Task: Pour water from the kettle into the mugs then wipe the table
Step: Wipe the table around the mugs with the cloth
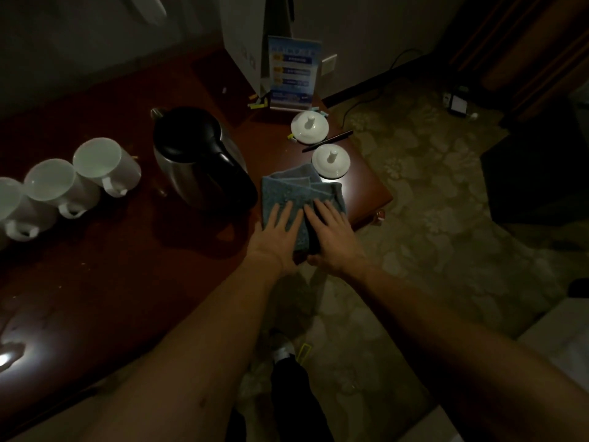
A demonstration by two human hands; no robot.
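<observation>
Pressing flat with straight fingers, the left hand (276,238) and right hand (331,238) lie side by side on the cloth (299,191), at frame centre right of the kettle (197,161).

Two white lids (309,126), blue sign (292,74)

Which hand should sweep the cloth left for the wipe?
Probably left. The left hand lies flat on the cloth on the side nearer the open tabletop; the right hand sits at the table's right edge.
</observation>
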